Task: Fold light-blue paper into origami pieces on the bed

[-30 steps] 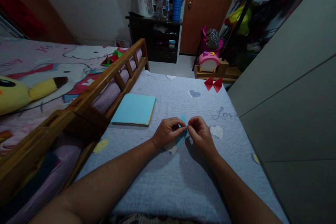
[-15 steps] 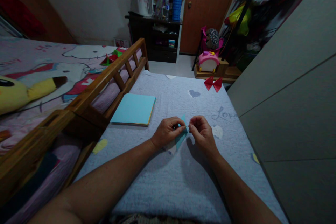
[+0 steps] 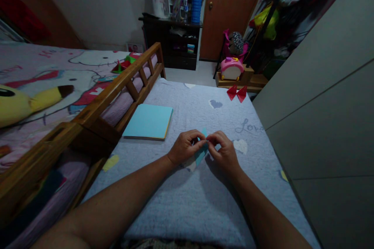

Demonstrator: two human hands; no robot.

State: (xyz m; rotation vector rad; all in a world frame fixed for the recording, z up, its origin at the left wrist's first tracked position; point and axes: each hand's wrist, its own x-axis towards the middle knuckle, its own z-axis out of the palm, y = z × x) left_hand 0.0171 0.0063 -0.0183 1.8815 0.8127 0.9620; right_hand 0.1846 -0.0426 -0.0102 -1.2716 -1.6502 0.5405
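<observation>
A small folded piece of light blue paper (image 3: 201, 156) is held just above the bed, partly covered by my fingers. My left hand (image 3: 186, 148) pinches its upper part between thumb and fingers. From the other side, my right hand (image 3: 223, 150) pinches the paper's edge close to the left fingertips, with its fingers closed. Left of my hands lies a square stack of paper (image 3: 149, 121) with a light blue sheet on top. Two red folded paper shapes (image 3: 236, 93) rest side by side near the far right corner of the bed.
The bed sheet (image 3: 175, 202) is pale blue with printed hearts. A wooden bed rail (image 3: 117, 97) runs along the left, with a second bed and a yellow plush toy (image 3: 32, 101) beyond it. A light cabinet wall (image 3: 321, 132) borders the right side.
My right hand has moved slightly left, from just apart to the paper's edge, and its fingertips now meet the left fingertips. My left hand has stayed in place.
</observation>
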